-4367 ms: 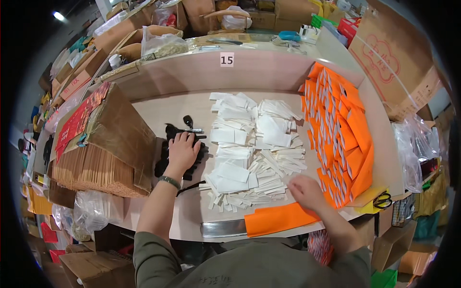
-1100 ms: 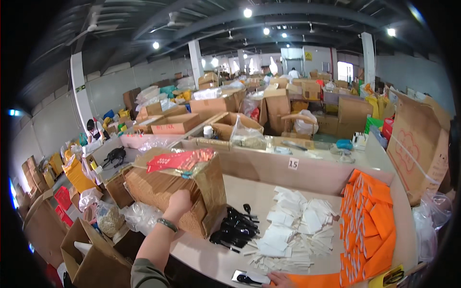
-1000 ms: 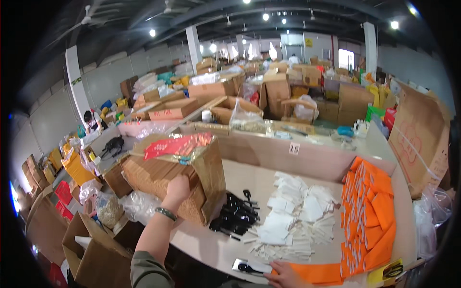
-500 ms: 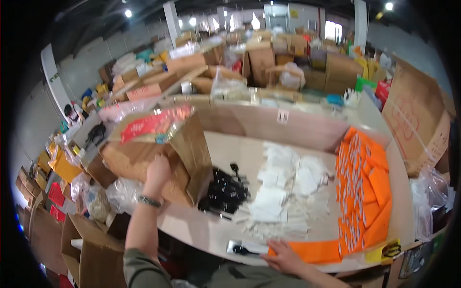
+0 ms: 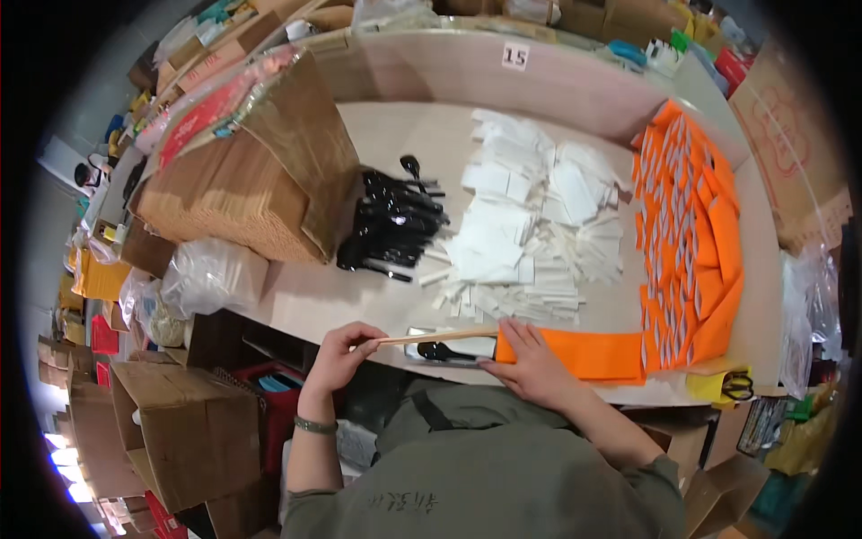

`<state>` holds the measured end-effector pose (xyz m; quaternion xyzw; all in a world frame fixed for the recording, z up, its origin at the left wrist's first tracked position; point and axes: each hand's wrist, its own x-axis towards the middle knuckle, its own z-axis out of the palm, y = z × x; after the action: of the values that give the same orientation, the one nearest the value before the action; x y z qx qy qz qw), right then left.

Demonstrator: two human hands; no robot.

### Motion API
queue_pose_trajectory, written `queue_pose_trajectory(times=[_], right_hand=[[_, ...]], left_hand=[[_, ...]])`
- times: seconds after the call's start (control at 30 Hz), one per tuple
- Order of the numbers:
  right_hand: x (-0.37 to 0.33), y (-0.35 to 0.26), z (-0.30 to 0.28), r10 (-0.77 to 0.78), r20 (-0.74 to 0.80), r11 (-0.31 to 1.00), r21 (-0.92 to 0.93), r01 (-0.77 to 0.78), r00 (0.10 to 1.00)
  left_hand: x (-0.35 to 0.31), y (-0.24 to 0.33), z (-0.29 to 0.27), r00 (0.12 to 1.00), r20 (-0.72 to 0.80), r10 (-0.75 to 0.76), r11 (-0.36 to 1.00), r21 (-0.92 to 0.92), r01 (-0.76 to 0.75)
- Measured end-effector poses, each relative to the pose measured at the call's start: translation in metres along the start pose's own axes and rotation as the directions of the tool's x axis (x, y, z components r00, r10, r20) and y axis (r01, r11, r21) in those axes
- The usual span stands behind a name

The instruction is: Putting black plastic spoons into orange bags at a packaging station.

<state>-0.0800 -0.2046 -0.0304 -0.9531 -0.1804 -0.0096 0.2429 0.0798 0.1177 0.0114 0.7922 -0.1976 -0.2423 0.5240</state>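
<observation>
My left hand (image 5: 348, 357) pinches the left end of a thin pale wooden chopstick pair (image 5: 422, 339). The chopsticks reach right to the end of an orange packet strip (image 5: 597, 352). My right hand (image 5: 537, 366) grips that strip end, with fingers on top and the thumb at its lower edge. Just left of it, a black plastic spoon (image 5: 438, 350) lies on a narrow silvery-white piece along the table's front edge. Beyond my hands are a heap of black spoons (image 5: 395, 220) and piles of white paper packets (image 5: 494, 238). More orange strip (image 5: 687, 251) is folded up on the right.
An open cardboard box (image 5: 296, 162) packed with wooden sticks stands at the left on the walled table (image 5: 404, 126). Beside it sits a clear plastic bag (image 5: 214, 277). Scissors (image 5: 738, 386) lie at the front right corner. An open carton (image 5: 184, 436) stands below left.
My left hand has come from the stick-filled box to the front edge, now with chopsticks in it. The view has tilted down. My right hand stays at the strip end.
</observation>
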Motion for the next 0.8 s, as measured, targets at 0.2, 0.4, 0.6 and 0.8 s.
queue_pose_trajectory(times=[0.2,0.4,0.6,0.8], right_hand=[[-0.006,0.000,0.007,0.003,0.002,1.000,-0.030,-0.003,1.000],[-0.005,-0.010,0.019,-0.083,-0.078,0.996,-0.031,0.081,0.993],[0.000,-0.019,0.007,0.065,-0.110,0.996,-0.050,-0.071,0.992],[0.005,-0.010,0.013,0.080,-0.149,0.997,-0.002,-0.081,0.986]], left_hand=[[0.014,-0.025,-0.016,0.986,0.024,-0.163,0.911,0.387,0.141],[0.019,-0.018,0.072,0.977,0.153,0.147,0.963,0.204,-0.176],[0.022,-0.003,0.101,0.887,-0.270,0.374,0.766,0.630,-0.131],[0.026,0.005,0.121,0.987,-0.155,0.036,0.934,0.357,0.022]])
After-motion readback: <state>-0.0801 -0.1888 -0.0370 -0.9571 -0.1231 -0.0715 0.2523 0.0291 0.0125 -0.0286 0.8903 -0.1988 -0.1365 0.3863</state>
